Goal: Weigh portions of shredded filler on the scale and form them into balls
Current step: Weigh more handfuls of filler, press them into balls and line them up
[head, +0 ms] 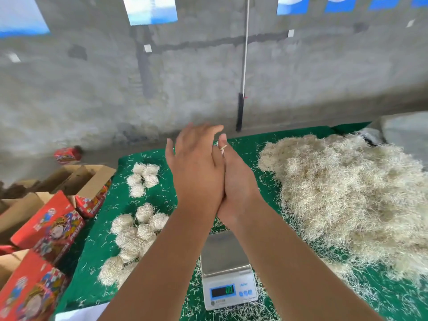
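Above the steel-topped scale (225,253), left hand (196,172) and right hand (236,179) pressed flat together, fingers straight; fluffy filler balls (139,228) lay leftward.

One scale (228,269), two hands pressed together above it, one loose filler heap (347,193) right of it, two ball clusters left (four balls in the far cluster (143,179))

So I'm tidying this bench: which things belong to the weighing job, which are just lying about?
Job: white digital scale with steel pan; big heap of pale shredded filler; finished pale filler balls.
Lying about: red printed cartons; open brown cardboard box.
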`<state>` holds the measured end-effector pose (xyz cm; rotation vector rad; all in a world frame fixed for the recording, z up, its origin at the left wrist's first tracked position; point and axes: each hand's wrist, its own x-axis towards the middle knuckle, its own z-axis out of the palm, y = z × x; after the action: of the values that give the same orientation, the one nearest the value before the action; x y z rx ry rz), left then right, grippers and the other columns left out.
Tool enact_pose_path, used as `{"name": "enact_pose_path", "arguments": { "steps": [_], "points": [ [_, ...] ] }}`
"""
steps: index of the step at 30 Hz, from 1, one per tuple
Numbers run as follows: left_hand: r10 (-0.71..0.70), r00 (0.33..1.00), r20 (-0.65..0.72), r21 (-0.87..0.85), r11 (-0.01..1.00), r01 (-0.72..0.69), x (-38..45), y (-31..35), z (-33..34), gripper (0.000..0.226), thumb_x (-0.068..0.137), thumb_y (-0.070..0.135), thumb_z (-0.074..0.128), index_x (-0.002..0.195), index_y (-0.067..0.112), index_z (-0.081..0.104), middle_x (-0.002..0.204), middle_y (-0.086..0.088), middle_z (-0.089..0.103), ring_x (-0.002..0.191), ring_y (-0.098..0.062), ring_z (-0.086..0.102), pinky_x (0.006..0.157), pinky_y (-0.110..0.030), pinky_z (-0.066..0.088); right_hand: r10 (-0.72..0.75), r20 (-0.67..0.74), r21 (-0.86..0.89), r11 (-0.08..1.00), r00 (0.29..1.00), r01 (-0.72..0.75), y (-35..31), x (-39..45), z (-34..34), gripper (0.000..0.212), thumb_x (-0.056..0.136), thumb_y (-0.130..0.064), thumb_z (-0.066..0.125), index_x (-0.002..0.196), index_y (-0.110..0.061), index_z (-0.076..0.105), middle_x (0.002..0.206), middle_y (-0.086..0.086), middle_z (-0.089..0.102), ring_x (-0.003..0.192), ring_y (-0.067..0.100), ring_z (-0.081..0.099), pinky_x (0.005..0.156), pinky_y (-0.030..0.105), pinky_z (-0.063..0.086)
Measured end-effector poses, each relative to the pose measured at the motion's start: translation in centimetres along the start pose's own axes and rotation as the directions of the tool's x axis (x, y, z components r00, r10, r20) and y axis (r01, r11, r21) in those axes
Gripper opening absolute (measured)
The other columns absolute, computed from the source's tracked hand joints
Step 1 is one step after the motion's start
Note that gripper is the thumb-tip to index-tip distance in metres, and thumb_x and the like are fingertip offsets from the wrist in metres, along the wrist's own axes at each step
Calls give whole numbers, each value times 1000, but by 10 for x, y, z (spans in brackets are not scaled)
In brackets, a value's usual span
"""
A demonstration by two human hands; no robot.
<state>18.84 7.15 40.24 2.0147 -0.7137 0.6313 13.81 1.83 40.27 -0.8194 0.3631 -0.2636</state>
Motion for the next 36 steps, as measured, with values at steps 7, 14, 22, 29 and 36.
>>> {"name": "enact_pose_path", "arguments": {
  "steps": [7, 14, 22, 29, 36],
  "points": [
    [195, 976, 96, -234, 958, -168, -51, 3, 0, 55, 108, 43, 34, 155, 17, 48, 156, 4, 51, 147, -9, 41, 121, -41, 34, -120, -31, -144, 983, 992, 114, -19, 16, -13, 37, 105, -44, 60, 79, -19, 68, 56, -10, 66, 54, 8, 68, 51, 17, 50],
    [211, 977, 17, -124, 970, -207, -43, 1, -2, 44, 105, 52, 38, 113, 21, 69, 113, 4, 64, 119, -20, 55, 118, -36, 27, 133, 254, 81, 984, 958, -158, -10, -5, -29, 77, 102, -74, 30, 102, -11, 76, 95, -2, 78, 89, 12, 76, 83, 22, 60],
    [161, 982, -97, -145, 974, -174, -25, 8, 0, 43, 105, 36, 49, 67, 18, 37, 59, 12, 31, 61, -17, 34, 60, -33, 25, 149, 282, 103, 978, 948, -184, -8, -24, -33, 85, 99, -80, 31, 113, -13, 81, 118, 7, 77, 115, 20, 73, 92, 33, 57],
    [-11, 995, 98, -320, 947, 42, -46, 29, -2, 29, 102, 27, 42, 113, 40, 65, 65, 12, 58, 57, -6, 51, 73, -41, 52, 176, 226, 240, 943, 958, -230, 3, -23, -41, 80, 99, -77, 37, 151, -19, 56, 153, 11, 56, 143, 29, 52, 125, 45, 31],
    [55, 984, 171, -12, 998, -54, -37, 22, 1, 58, 90, 19, 33, 137, 29, 65, 149, 6, 56, 152, -22, 34, 121, -59, 20, 2, 103, 124, 992, 995, -15, 6, -34, -33, 65, 99, -72, 46, 136, -23, 69, 131, 0, 74, 122, 18, 69, 106, 39, 52]
  ]
}}
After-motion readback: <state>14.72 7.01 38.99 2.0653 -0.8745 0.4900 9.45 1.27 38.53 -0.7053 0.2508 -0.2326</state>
